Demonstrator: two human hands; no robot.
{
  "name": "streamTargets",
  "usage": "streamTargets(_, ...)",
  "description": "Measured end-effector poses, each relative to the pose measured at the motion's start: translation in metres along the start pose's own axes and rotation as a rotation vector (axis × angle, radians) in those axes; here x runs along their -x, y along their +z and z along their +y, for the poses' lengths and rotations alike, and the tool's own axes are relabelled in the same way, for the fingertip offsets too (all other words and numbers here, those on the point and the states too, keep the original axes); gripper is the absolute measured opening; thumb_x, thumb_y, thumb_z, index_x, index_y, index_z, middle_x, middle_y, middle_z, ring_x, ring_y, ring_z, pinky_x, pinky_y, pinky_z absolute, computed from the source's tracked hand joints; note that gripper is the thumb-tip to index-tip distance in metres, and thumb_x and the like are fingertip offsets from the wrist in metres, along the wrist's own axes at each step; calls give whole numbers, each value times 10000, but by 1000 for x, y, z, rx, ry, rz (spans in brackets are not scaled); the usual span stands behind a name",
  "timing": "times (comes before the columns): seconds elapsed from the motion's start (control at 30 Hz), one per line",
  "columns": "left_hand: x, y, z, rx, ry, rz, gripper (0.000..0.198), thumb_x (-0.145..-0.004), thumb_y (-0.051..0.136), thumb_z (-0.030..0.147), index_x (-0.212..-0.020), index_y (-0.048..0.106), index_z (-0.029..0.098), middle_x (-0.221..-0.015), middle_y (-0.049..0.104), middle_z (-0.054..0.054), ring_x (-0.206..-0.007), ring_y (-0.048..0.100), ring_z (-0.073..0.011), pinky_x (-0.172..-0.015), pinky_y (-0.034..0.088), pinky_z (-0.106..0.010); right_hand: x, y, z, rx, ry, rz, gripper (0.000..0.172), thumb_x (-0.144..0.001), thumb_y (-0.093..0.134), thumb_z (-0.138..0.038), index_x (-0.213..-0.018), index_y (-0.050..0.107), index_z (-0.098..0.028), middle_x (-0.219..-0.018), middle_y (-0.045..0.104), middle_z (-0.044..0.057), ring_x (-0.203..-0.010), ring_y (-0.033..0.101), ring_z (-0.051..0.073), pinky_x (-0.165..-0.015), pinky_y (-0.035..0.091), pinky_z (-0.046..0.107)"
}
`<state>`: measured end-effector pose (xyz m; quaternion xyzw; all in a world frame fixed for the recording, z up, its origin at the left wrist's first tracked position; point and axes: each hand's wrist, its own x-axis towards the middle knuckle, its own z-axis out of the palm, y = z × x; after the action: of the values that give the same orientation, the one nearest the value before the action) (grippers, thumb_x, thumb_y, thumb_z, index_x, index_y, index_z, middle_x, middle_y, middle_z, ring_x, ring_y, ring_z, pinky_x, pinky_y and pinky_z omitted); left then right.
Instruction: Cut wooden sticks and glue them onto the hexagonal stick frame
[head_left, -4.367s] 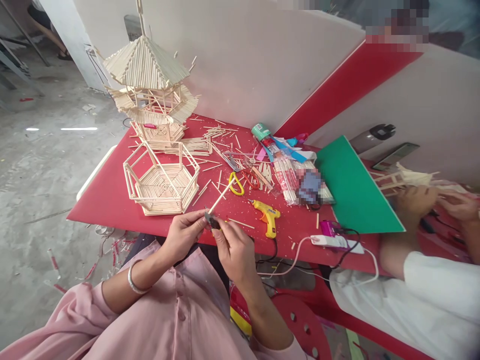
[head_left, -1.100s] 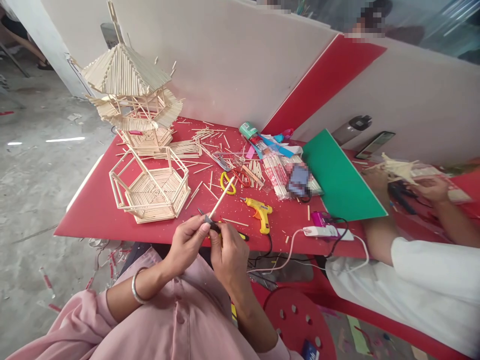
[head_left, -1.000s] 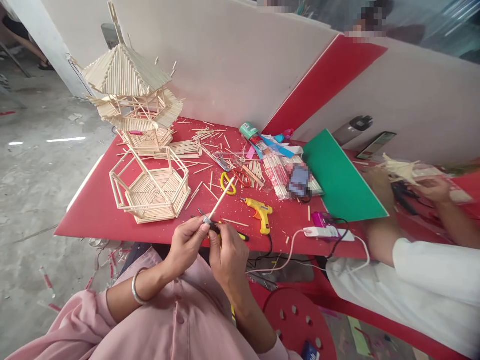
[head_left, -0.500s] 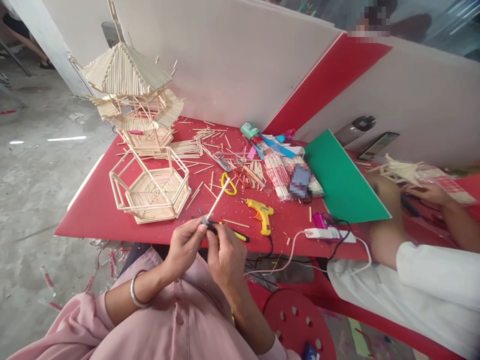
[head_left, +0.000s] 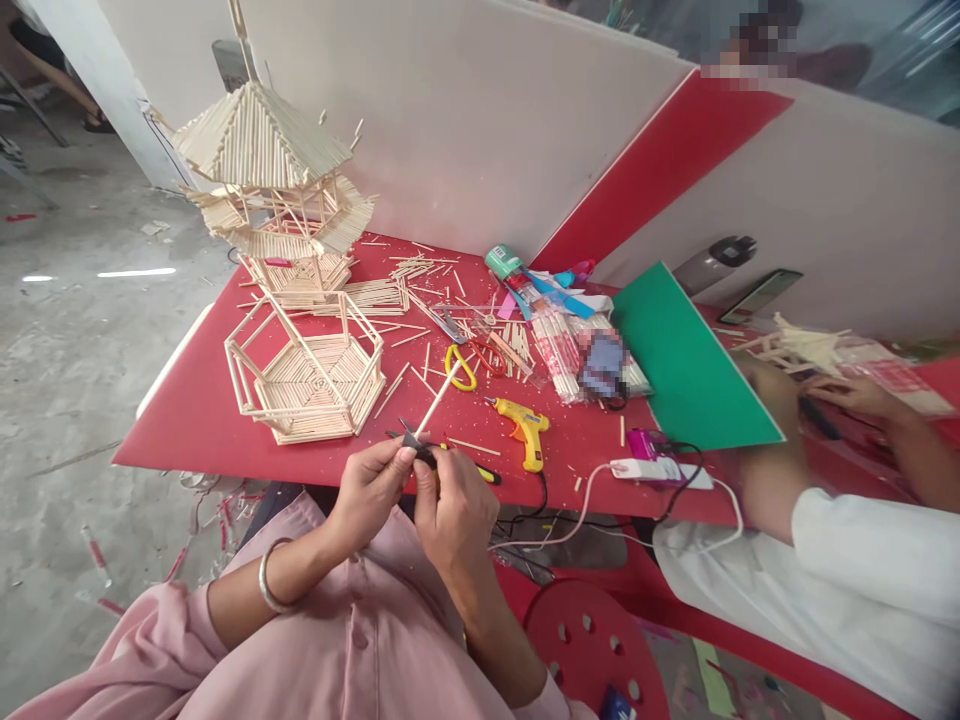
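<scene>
My left hand (head_left: 375,487) is closed in a pinch at the lower end of a thin wooden stick (head_left: 439,397), which slants up and to the right. A small dark grey and black piece (head_left: 423,455) wraps or presses against the stick's lower end, between both hands. My right hand (head_left: 455,505) is closed close beside, thumb and fingers bent at that dark piece; its grip is partly hidden. Ahead to the left sits a six-sided stick base with railing (head_left: 319,385). Behind it stands a pagoda model of sticks (head_left: 262,140).
A yellow glue gun (head_left: 527,432), yellow-handled scissors (head_left: 459,368), a utility knife (head_left: 489,475) and loose sticks (head_left: 375,297) lie on the red table (head_left: 180,430). A green board (head_left: 690,365) and power strip (head_left: 664,472) are at right, beside a co-worker's white sleeve (head_left: 877,550).
The view has shifted slightly, so the table things sit a little further right. Both hands stay closed together around the stick's lower end, nearly unmoved.
</scene>
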<state>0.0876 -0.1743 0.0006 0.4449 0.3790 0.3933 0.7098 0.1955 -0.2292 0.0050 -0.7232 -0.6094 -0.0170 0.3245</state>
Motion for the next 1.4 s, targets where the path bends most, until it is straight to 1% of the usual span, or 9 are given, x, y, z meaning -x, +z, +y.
streamTargets(0.33,-8,-12,14,-2,-85,-63,473,-739,755,529,-962,710,114,-566,508,45,-451,350,-42,-415,260,-179,-8,-25,25,-427,100,-304,337,-1008,409,-425,-1077,656,-207,-936,734,72,-838,691,188,-715,527,278)
streamTargets(0.47,-8,-11,14,27,-93,-88,411,-759,742,521,-867,687,127,-629,650,-12,-481,485,-76,-464,376,-195,-11,-25,23,-462,139,-206,341,-985,431,-456,-1000,662,-205,-897,724,60,-806,683,176,-718,531,272)
streamTargets(0.63,-7,-8,8,73,-5,-54,286,-779,758,434,-799,723,151,-825,729,-65,-801,651,-166,-793,513,-286,-14,-21,14,-503,298,-50,318,-821,692,-499,-911,650,-197,-730,649,-6,-570,561,109,-574,480,228)
streamTargets(0.77,-8,-5,3,125,83,12,178,-762,786,357,-780,785,179,-1043,699,-86,-1072,599,-209,-953,463,-304,-7,-14,9,-568,348,-186,287,-783,742,-455,-871,688,-188,-667,648,-16,-533,515,103,-539,444,227)
streamTargets(0.9,-8,-3,0,204,67,-2,105,-757,792,300,-798,803,204,-1009,681,-63,-1006,609,-177,-901,486,-274,-2,-14,16,-682,353,-288,220,-833,692,-402,-801,701,-184,-695,692,-2,-585,589,123,-571,459,230)
streamTargets(1.07,-10,-22,11,235,-101,-205,326,-695,824,254,-1015,773,215,-967,721,-62,-834,677,-173,-777,551,-289,-24,-53,60,-617,182,-545,157,-856,683,-356,-832,747,-215,-795,752,1,-730,678,153,-701,494,240)
streamTargets(1.2,-17,-38,27,91,-367,-428,410,-822,670,519,-907,756,127,-786,720,-98,-656,675,-181,-553,539,-263,-52,-87,92,-405,-30,-802,175,-894,648,-353,-850,755,-222,-803,752,-3,-718,679,136,-695,486,231)
streamTargets(1.3,-17,-34,35,-225,-428,-664,397,-789,721,505,-785,728,107,-612,669,-55,-542,639,-144,-504,503,-220,-68,-94,97,-242,-198,-792,201,-922,614,-359,-874,751,-220,-791,742,7,-694,673,139,-669,488,244)
streamTargets(1.4,-15,-22,33,-310,-394,-657,354,-807,715,463,-710,668,126,-547,634,-16,-474,606,-103,-469,464,-181,-74,-93,86,-123,-296,-528,225,-951,569,-374,-1010,725,-222,-965,744,53,-864,695,180,-769,516,283)
